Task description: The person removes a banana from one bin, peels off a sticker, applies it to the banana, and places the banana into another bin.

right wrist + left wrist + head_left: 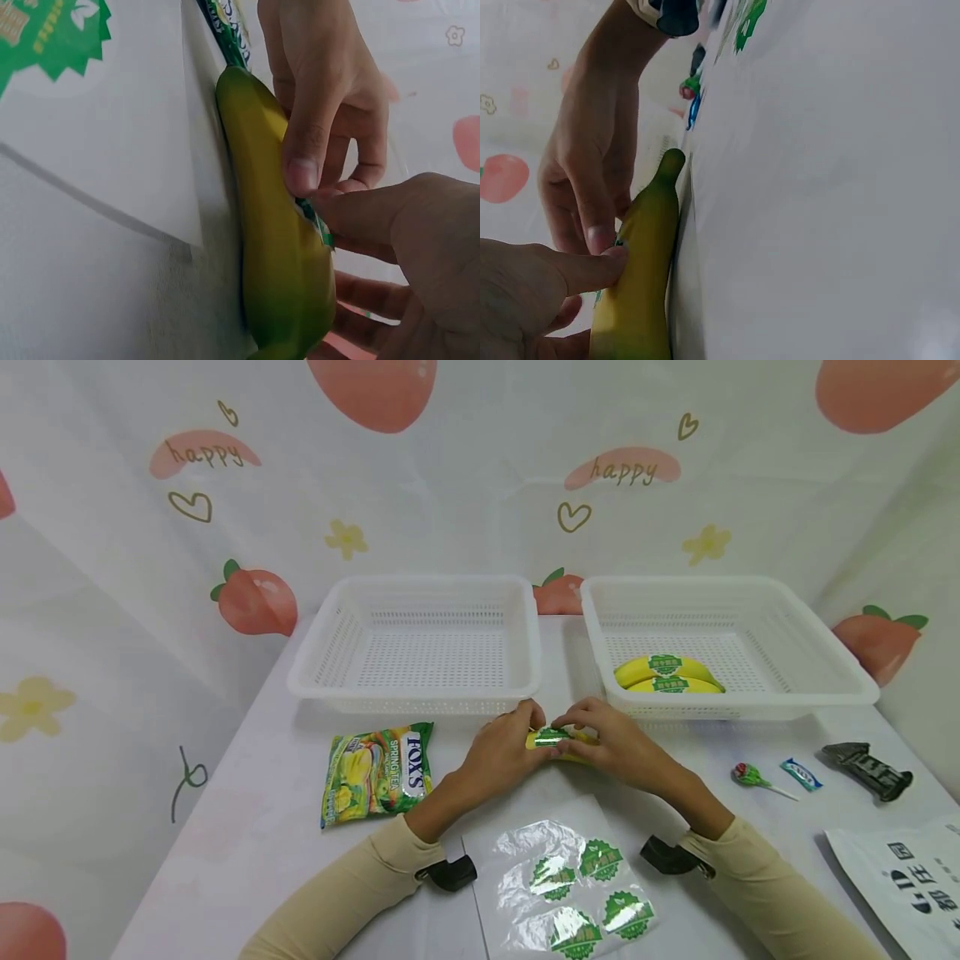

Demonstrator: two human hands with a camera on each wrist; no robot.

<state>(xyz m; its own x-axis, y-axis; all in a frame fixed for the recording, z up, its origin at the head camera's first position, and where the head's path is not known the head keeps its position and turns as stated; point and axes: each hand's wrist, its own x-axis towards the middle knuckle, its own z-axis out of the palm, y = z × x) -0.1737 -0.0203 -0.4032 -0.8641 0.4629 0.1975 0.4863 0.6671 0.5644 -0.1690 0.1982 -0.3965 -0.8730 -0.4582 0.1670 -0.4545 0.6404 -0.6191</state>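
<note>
A yellow banana (pixel 585 757) with greenish ends lies on the table between both hands, in front of the gap between two baskets. Across its upper side is a shiny green sticker (pixel 551 737). My left hand (pixel 501 745) holds the banana, its thumb resting on the peel beside the sticker in the right wrist view. The right hand (pixel 619 745) grips from the other side; its thumb (pixel 356 214) presses at the sticker's edge and its other fingers reach behind the fruit. Nearer the body lies a clear sheet (pixel 513 852) bearing several green stickers.
Behind stand two white plastic baskets, the left one (pixel 412 703) bare inside, the right one (pixel 750 700) with stickered bananas (pixel 667 685). A FOX'S candy bag (pixel 375 777) lies left. Rightward are a lollipop (pixel 746 774), blue-wrapped candy (pixel 801 774), black packet (pixel 870 770) and white printed package (pixel 900 877).
</note>
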